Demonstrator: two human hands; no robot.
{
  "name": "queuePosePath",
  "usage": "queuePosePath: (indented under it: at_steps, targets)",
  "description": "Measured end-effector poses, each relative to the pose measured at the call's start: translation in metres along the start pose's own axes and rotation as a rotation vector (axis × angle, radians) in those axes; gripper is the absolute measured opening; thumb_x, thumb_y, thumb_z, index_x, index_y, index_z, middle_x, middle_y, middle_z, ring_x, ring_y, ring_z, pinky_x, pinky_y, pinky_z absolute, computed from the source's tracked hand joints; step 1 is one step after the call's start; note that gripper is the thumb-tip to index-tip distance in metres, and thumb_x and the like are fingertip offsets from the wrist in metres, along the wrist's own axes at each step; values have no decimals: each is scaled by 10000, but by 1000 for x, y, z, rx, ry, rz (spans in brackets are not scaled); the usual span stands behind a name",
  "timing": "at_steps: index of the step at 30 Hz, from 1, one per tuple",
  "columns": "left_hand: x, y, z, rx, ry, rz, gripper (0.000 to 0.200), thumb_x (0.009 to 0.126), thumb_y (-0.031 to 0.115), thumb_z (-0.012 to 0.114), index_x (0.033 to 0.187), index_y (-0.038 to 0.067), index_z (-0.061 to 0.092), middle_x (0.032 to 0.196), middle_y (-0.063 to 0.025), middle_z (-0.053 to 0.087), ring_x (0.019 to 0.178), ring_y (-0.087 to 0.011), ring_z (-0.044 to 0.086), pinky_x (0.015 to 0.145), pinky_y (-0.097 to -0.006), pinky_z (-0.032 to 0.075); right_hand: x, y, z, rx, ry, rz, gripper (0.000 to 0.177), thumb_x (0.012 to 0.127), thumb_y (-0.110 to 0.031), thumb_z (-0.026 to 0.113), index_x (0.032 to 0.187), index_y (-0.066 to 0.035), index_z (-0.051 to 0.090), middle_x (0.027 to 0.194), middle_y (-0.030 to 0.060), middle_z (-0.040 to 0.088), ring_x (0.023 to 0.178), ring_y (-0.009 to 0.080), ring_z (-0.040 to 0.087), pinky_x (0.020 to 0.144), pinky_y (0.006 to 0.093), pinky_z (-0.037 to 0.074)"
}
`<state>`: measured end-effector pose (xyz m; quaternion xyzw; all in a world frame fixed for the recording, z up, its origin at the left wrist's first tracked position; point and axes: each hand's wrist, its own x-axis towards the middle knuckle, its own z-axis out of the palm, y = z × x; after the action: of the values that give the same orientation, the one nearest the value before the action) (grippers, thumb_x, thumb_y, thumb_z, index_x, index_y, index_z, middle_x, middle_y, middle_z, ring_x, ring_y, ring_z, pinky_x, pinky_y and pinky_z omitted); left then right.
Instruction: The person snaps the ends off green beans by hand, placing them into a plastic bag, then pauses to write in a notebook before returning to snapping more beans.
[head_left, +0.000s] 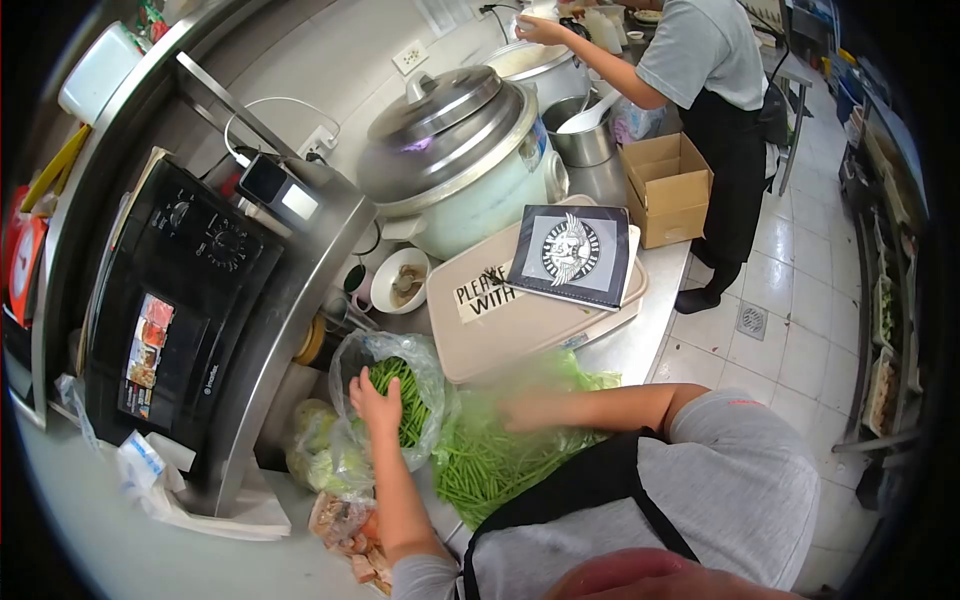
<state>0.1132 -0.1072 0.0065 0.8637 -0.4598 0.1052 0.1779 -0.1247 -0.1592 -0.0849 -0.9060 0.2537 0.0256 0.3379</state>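
A clear plastic bag (432, 380) holding long green beans (408, 385) sits on the counter in front of me. My left hand (377, 402) is at the bag's near left side, against the beans, its fingers apart. To the right lies a larger heap of long green beans (480, 465), partly under or in thin clear plastic. Over that heap is my right hand (530, 408), smeared by motion, so its fingers and anything in them cannot be made out.
Left of the bag are bagged pale green vegetables (318, 445) and a bag of orange-pink pieces (358, 535). Beyond stand a beige lidded bin (470, 345) with a black menu (572, 255), a large rice cooker (450, 170) and a cardboard box (668, 190). A co-worker (715, 100) stands farther along.
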Motion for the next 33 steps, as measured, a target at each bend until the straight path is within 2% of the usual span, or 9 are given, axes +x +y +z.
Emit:
queuePosePath:
  at_steps: [2, 4, 6, 9, 12, 20, 23, 30, 33]
  targets:
    - [-27, 15, -10, -514, -36, 71, 381, 743, 177, 567, 1073, 16, 464, 1086, -165, 461, 984, -263, 455, 844, -341, 351, 7, 8, 10, 47, 17, -60, 377, 721, -329, 525, 1016, -97, 495, 909, 140, 573, 847, 286, 550, 690, 398, 435]
    - [-60, 22, 4, -876, -311, 27, 216, 762, 99, 521, 945, -16, 528, 922, -122, 541, 840, -186, 523, 747, -277, 408, 3, 7, 3, 60, -4, -78, 314, 715, -298, 533, 955, -97, 518, 893, 129, 570, 834, 281, 548, 682, 396, 433]
    - [-96, 42, 4, -839, -480, 105, 172, 768, 78, 507, 906, -17, 546, 842, -94, 565, 780, -156, 535, 713, -259, 417, -15, -7, -18, 39, -72, -54, 252, 711, -272, 541, 886, -90, 540, 873, 120, 565, 811, 276, 547, 680, 390, 428]
    - [-131, 48, 31, -760, -423, 123, 197, 776, 132, 493, 894, -8, 564, 857, -156, 574, 806, -249, 557, 748, -301, 414, -14, 0, 2, 15, 289, -208, 174, 703, -244, 553, 791, -93, 556, 837, 112, 560, 780, 264, 547, 691, 378, 419]
    - [-152, 50, 42, -673, -377, 227, 173, 804, 124, 489, 891, -2, 568, 717, -56, 570, 662, -92, 512, 629, -227, 407, -30, -8, -1, -102, 560, -349, 140, 702, -235, 559, 751, -104, 555, 775, 99, 561, 767, 258, 544, 701, 374, 410]
    - [-157, 52, 14, -591, -376, 184, 177, 788, 127, 510, 887, -7, 569, 648, -42, 554, 578, -99, 481, 555, -235, 397, -56, -27, -26, -124, 362, -281, 148, 712, -238, 529, 744, -98, 562, 746, 85, 573, 740, 270, 559, 635, 397, 426]
    - [-161, 59, 6, -636, -411, 134, 181, 774, 137, 526, 871, -7, 577, 671, -61, 548, 600, -132, 498, 573, -252, 401, -74, -32, -40, -200, 324, -219, 142, 723, -217, 503, 763, -101, 574, 765, 87, 574, 746, 270, 560, 632, 401, 427]
    - [-163, 74, 6, -470, -305, 271, 153, 742, 124, 552, 825, 2, 592, 772, -123, 515, 721, -214, 512, 658, -274, 399, -76, -25, -33, -333, 306, -242, 131, 735, -185, 483, 781, -100, 571, 860, 84, 564, 806, 267, 544, 685, 377, 414]
    - [-165, 80, 10, -675, -408, 216, 174, 733, 138, 513, 819, 0, 577, 782, -186, 533, 766, -319, 503, 699, -362, 393, -72, -23, -36, 26, 322, -238, 106, 754, -171, 485, 771, -79, 534, 839, 86, 561, 779, 274, 541, 689, 382, 410]
